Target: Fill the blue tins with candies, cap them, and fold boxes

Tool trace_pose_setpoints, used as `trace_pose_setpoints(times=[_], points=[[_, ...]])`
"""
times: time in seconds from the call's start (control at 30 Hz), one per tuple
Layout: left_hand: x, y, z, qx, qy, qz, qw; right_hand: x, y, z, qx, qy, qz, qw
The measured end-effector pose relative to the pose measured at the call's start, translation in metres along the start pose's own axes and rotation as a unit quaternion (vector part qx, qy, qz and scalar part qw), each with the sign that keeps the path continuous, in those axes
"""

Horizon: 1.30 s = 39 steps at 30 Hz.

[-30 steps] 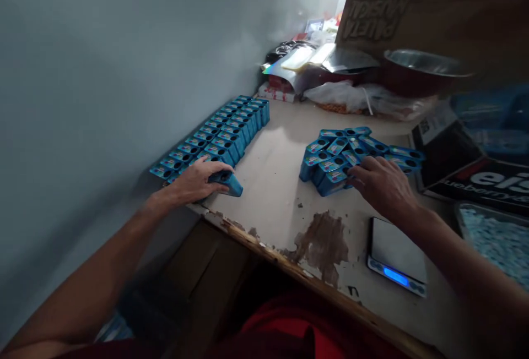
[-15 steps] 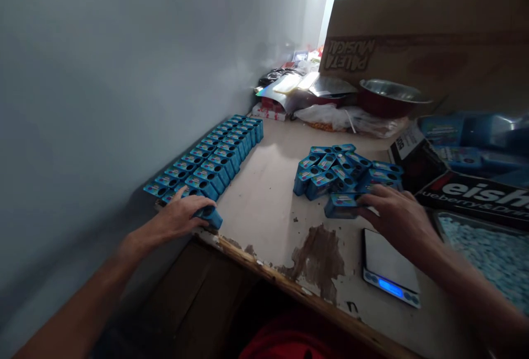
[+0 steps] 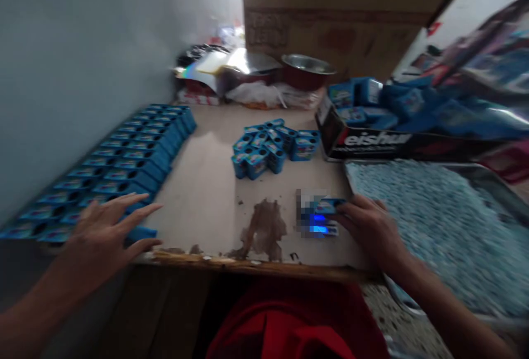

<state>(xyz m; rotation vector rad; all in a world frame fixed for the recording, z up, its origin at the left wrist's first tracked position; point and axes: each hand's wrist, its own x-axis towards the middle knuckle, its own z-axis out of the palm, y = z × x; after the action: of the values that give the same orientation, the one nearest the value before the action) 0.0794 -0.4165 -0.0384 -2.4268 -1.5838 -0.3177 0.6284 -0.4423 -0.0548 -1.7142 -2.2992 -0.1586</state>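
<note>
My right hand [image 3: 370, 227] is closed on a small blue box [image 3: 326, 205] with a dark round hole in its top. That box is over the digital scale [image 3: 333, 230], whose blue display glows; whether the two touch I cannot tell. Fingers spread, my left hand [image 3: 103, 232] is at the near end of long rows of blue boxes [image 3: 138, 155] along the wall. One box [image 3: 142, 234] lies partly hidden behind its fingers and thumb. A loose cluster of similar boxes [image 3: 264, 150] stands mid-table.
To the right, a metal tray [image 3: 475, 169] holds pale blue granules [image 3: 430, 221]. Behind it, a black carton [image 3: 372, 143] is heaped with blue boxes. A metal bowl [image 3: 308, 72] and plastic bags [image 3: 256, 94] are at the back, before a large cardboard box [image 3: 330, 28].
My view has swung to the right. My right hand has brought a blue box from the cluster to the scale. My left hand has let go of the end box and spread its fingers.
</note>
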Motion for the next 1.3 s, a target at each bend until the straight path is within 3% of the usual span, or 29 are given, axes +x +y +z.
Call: trace_pose_setpoints(times=[0.17, 0.33, 0.47, 0.57, 0.67, 0.87, 0.93, 1.0, 1.07, 1.17, 1.23, 1.3], points=[[0.032, 0.043, 0.013, -0.031, 0.031, 0.026, 0.999, 0.015, -0.002, -0.003, -0.039, -0.009, 0.028, 0.999], [0.055, 0.083, 0.019, -0.034, 0.011, 0.056, 0.998, 0.015, 0.003, -0.016, -0.012, -0.006, 0.030, 0.999], [0.070, 0.106, 0.031, -0.045, 0.002, 0.056, 0.997, -0.003, 0.032, -0.036, 0.008, -0.021, 0.098, 0.995], [0.080, 0.121, 0.044, -0.067, -0.019, 0.086, 0.994, -0.023, 0.062, -0.038, -0.062, -0.128, 0.153, 0.978], [0.090, 0.136, 0.056, -0.077, -0.026, 0.120, 0.989, -0.038, 0.085, -0.023, -0.093, -0.219, 0.148, 0.960], [0.110, 0.165, 0.062, -0.100, -0.043, 0.175, 0.979, -0.030, 0.119, -0.005, -0.059, -0.272, 0.096, 0.956], [0.116, 0.171, 0.062, -0.120, -0.046, 0.183, 0.975, -0.028, 0.133, -0.008, -0.007, -0.272, 0.118, 0.955], [0.122, 0.176, 0.063, -0.138, -0.050, 0.186, 0.972, -0.030, 0.146, -0.012, 0.072, -0.229, 0.179, 0.954], [0.129, 0.182, 0.064, -0.169, -0.063, 0.181, 0.967, -0.036, 0.154, -0.017, 0.195, -0.180, 0.268, 0.926], [0.140, 0.195, 0.065, -0.261, -0.086, 0.143, 0.951, -0.047, 0.152, -0.022, 0.409, -0.158, 0.370, 0.819], [0.147, 0.208, 0.066, -0.330, -0.102, 0.089, 0.934, -0.051, 0.145, -0.024, 0.490, -0.161, 0.391, 0.762], [0.152, 0.223, 0.065, -0.384, -0.129, 0.035, 0.914, -0.051, 0.136, -0.026, 0.497, -0.162, 0.392, 0.757]])
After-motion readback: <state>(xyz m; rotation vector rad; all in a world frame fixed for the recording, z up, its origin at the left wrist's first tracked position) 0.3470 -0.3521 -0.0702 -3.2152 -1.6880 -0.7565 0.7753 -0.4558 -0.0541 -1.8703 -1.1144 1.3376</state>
